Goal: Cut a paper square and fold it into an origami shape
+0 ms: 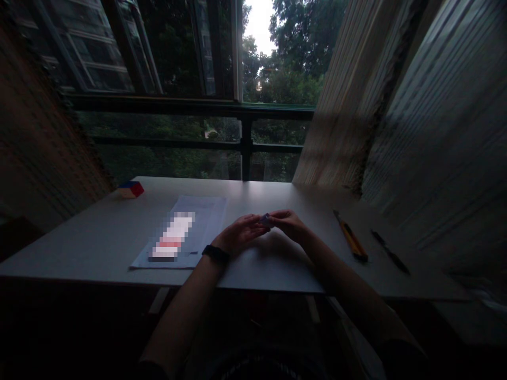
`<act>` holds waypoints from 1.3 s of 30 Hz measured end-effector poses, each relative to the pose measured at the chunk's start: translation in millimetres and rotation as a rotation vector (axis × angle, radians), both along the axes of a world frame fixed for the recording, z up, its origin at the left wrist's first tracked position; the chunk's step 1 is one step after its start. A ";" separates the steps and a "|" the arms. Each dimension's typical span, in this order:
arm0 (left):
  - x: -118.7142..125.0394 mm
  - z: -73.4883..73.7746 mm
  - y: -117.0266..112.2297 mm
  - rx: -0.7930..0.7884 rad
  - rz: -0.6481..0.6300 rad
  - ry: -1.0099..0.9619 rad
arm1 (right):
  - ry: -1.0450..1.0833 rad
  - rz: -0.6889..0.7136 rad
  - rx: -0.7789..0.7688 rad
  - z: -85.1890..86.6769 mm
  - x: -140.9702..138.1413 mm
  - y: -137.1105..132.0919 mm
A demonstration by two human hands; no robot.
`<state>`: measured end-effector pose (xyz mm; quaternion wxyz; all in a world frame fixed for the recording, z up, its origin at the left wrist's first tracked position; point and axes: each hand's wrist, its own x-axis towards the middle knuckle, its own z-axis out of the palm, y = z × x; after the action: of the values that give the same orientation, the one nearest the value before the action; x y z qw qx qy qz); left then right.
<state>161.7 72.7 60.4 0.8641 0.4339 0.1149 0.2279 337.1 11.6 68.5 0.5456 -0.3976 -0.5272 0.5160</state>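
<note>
Between finger and thumb, my right hand [292, 226] pinches a small pale bluish piece [264, 218]; its kind is too small and dim to make out. My left hand [241, 234], with a dark band on the wrist, is turned palm up with its fingers stretched out. The small piece is at the left fingertips, and I cannot tell whether it touches them. Both hands are above the white table [253, 277], near its front middle. To the left of my left hand lies a sheet of paper [209, 221], partly blurred out by large pixels.
A yellow and black utility knife [350, 238] lies to the right of my right forearm. Farther right is a dark pen-like tool [390, 252]. A colored cube [132, 189] sits at the back left corner. Behind the table are a window and curtains [340, 105].
</note>
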 end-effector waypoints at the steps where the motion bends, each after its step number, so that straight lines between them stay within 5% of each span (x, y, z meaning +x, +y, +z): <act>1: 0.3 0.1 -0.1 0.001 0.004 -0.005 | -0.002 -0.005 0.001 -0.2 0.0 0.2; 8: 1.8 5.3 -1.2 -0.033 0.074 0.014 | -0.117 -0.123 0.095 -0.6 -2.9 1.6; 19: 3.9 4.3 4.4 -0.114 0.192 -0.035 | -0.590 -0.520 0.575 -18.5 -19.4 8.7; 39: 2.8 5.0 3.3 -0.133 0.242 0.038 | -0.832 -0.536 0.673 -21.9 -17.8 6.0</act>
<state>164.5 76.0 65.4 0.8547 0.3629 0.1974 0.3144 319.2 17.6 46.7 0.5004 -0.4907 -0.7125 -0.0342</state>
